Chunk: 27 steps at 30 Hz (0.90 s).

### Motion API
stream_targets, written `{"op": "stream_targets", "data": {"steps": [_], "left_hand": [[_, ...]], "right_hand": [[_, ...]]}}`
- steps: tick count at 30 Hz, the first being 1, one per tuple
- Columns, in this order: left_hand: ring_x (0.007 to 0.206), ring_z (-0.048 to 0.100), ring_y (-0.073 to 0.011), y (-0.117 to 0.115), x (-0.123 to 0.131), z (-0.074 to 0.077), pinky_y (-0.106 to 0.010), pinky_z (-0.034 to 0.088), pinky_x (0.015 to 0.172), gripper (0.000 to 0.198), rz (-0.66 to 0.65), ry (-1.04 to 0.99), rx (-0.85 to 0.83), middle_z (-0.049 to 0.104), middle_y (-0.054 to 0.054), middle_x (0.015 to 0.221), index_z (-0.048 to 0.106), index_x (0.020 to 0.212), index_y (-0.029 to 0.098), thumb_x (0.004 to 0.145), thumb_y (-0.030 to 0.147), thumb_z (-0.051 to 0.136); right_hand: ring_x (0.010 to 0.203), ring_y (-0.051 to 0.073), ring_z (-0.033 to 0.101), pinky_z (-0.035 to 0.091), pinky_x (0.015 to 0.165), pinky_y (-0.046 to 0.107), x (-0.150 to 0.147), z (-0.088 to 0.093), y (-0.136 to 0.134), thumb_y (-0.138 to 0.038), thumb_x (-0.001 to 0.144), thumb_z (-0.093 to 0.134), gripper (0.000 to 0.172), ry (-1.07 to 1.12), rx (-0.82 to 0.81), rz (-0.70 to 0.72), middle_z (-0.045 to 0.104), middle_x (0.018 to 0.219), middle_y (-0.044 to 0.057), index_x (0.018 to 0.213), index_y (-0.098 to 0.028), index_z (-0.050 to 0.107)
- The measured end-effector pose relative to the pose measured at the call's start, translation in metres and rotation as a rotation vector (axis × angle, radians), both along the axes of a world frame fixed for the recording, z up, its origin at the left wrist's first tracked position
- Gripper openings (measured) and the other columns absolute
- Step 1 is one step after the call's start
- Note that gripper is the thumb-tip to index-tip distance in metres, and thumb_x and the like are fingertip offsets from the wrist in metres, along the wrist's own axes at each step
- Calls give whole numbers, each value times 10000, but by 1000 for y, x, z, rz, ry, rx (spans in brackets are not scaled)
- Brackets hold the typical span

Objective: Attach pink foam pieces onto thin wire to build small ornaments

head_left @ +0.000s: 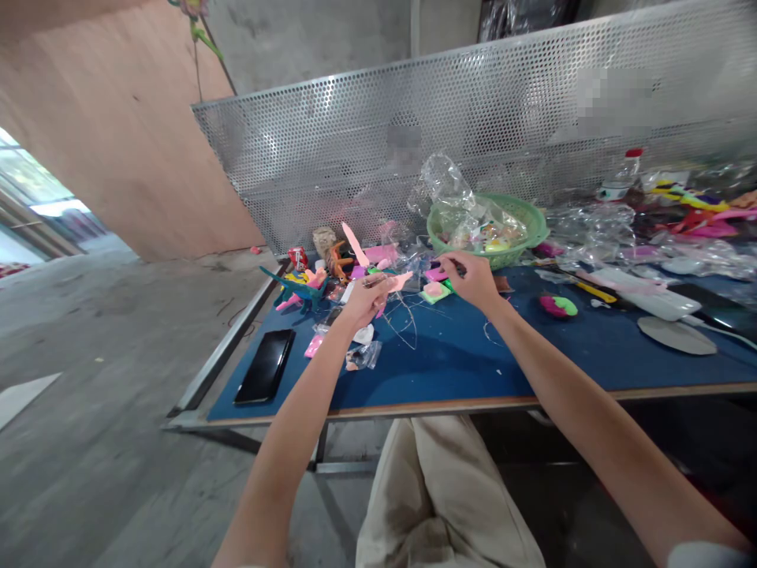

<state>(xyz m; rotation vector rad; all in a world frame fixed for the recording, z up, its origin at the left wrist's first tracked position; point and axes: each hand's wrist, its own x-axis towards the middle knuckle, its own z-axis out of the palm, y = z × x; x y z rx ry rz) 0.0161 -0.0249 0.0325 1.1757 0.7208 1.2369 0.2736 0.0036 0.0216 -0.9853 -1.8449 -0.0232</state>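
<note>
Above the blue tabletop (449, 371), my left hand (363, 301) pinches a pale pink piece (400, 281) while my right hand (471, 279) is at a magenta piece (436, 274), whether gripping I cannot tell, and this handling step, I judge, calls for light fingers.

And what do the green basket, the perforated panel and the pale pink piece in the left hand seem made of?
Green basket: probably plastic, smooth, low sheen; evenly coloured, moulded look.
Perforated panel: likely metal; grey, bright glints around punched holes.
Pale pink piece: perhaps clay or soft plastic; looks matte, too small to tell.
</note>
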Motion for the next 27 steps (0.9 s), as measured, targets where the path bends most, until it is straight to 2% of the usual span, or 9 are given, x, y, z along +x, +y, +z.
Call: {"op": "stream_targets", "data": {"steps": [3,5,8,11,16,21,24,27], "left_hand": [[448,325,6,-3,2,-1,-161,194,412,440,-64,32,-12,486,65,586,753,873,102,597,346,994],[482,384,-4,-4,3,-2,-167,250,446,460,-106,10,-20,559,38,638,775,953,97,598,293,991],[549,494,-35,-3,4,-5,-186,349,516,498,-110,-30,-24,650,5,703,784,990,111,571,267,1002],[551,516,-47,0,8,-9,-198,358,529,500,-67,-12,-49,678,-3,689,768,928,112,538,299,1019],[517,516,-49,4,10,-13,-194,372,530,525,8,-27,-63,624,34,586,743,889,112,501,319,1031],[564,574,-66,4,7,-12,-201,420,541,563,-31,-27,-38,696,7,712,761,994,136,516,280,1021],[532,544,-49,3,8,-12,-183,379,488,593,14,2,-52,702,8,739,752,979,135,489,319,1030],[480,484,-28,3,10,-12,-167,311,436,606,51,42,-53,662,28,684,741,945,124,474,371,1033]], "right_hand": [[948,245,747,597,897,422,-18,11,-24,-414,1049,494,327,82,72,159,798,1063,57,1226,-282,735],[1067,267,726,578,977,463,-29,13,-34,-446,1016,578,309,15,147,224,780,1175,63,1243,-312,740],[1167,283,696,544,1050,485,-40,10,-35,-485,963,689,371,-127,172,291,763,1260,58,1297,-329,726],[1176,273,697,536,1055,474,-43,3,-29,-453,971,697,366,-190,160,298,775,1251,40,1320,-348,717],[1078,254,725,552,995,450,-44,-4,-21,-379,1012,648,280,-166,221,313,811,1131,37,1269,-333,750],[1054,263,702,534,981,471,-42,-2,-23,-391,1005,656,230,-79,212,189,818,1049,34,1191,-351,785],[1031,258,706,540,969,468,-41,-1,-24,-380,998,669,184,-55,242,173,817,1015,32,1121,-354,803],[989,241,730,586,918,430,-43,-4,-24,-369,1013,643,209,-55,243,267,819,1039,39,1158,-322,787]]}}
